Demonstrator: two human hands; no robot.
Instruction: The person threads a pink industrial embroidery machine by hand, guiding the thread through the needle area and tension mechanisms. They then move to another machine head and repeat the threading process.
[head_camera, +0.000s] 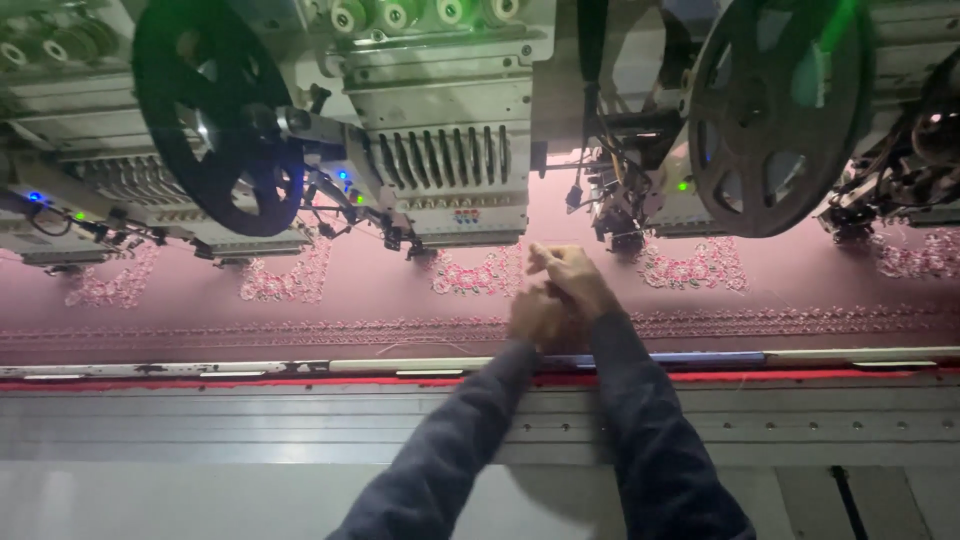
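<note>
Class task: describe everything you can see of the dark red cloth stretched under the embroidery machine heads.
The dark red cloth lies flat and taut across the machine bed, running the full width of the view. Pale pink floral motifs repeat beneath each head, with a narrow stitched border band below. Its near edge meets a red-and-white frame rail. Both hands hover together above its middle.

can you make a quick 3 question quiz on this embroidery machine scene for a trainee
1. True or false: both hands are over the maroon fabric.
2. What hangs at the upper left of the machine? A) a black reel B) a yellow bucket C) a paper roll
3. Fill in: the stitched motifs on the fabric are ____ in colour.

Key
1. True: the left hand and right hand are close together above it, between two embroidery heads.
2. A, the black reel.
3. Pink, as in the pink motifs.
</note>
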